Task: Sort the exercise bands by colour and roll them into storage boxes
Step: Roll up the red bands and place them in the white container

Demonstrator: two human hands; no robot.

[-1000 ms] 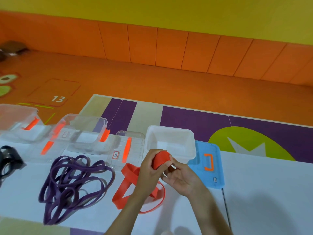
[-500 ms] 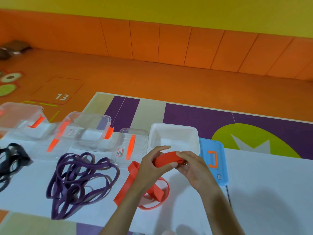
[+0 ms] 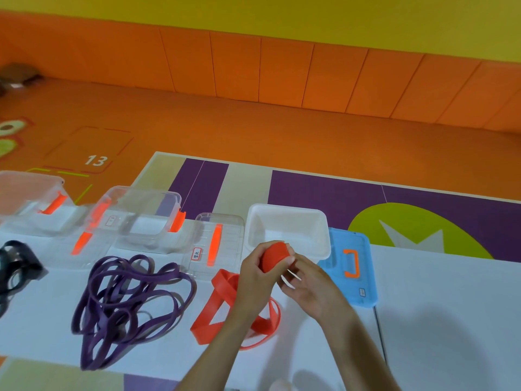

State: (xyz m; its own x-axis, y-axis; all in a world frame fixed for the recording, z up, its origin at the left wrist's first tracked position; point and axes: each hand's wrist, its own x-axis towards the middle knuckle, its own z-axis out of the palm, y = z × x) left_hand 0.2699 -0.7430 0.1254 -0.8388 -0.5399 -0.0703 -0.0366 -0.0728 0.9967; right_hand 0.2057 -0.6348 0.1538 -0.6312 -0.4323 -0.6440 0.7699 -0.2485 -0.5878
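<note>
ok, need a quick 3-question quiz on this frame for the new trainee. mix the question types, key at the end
1. Multiple choice: the left hand grips a rolled-up band of which colour? A purple; B red; C black.
2. True or false: the purple bands lie loose on the white table, outside every box.
3. Fill in: the blue lid lies directly to the ___ of the white box.

Key: 1 B, the red band; 2 true; 3 right.
</note>
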